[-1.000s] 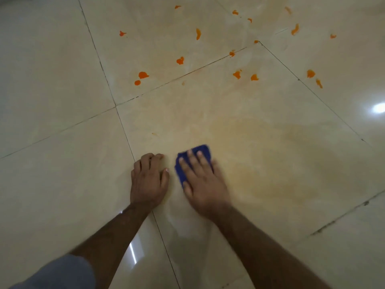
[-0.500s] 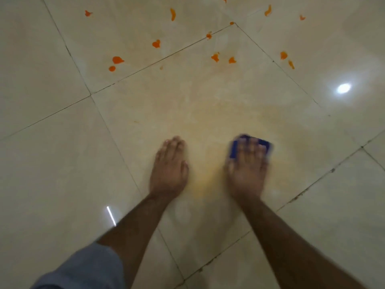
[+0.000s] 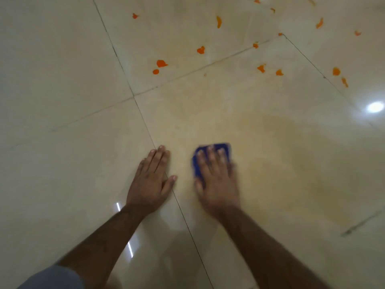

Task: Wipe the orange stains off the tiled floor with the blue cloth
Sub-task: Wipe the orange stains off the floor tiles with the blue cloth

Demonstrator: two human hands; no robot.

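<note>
My right hand (image 3: 217,180) presses flat on the folded blue cloth (image 3: 226,148), which shows past my fingertips and beside my thumb on the glossy cream tiled floor (image 3: 62,184). The hand is blurred with motion. My left hand (image 3: 151,180) rests palm down on the floor just left of it, across a grout line, holding nothing. Several orange stains (image 3: 161,63) dot the tiles farther ahead, among them a blob (image 3: 201,50) and a pair (image 3: 261,68) near the tile joint. A pale orange smear (image 3: 270,163) spreads over the tile around and right of the cloth.
Dark grout lines (image 3: 133,94) cross the floor diagonally. A ceiling light reflects as a bright spot (image 3: 375,107) at the right. My grey sleeve (image 3: 52,277) shows at the bottom left.
My right hand slid the cloth out to the right, then back left toward my left hand. The left hand stayed planted on the floor. The view shifted with my head.
</note>
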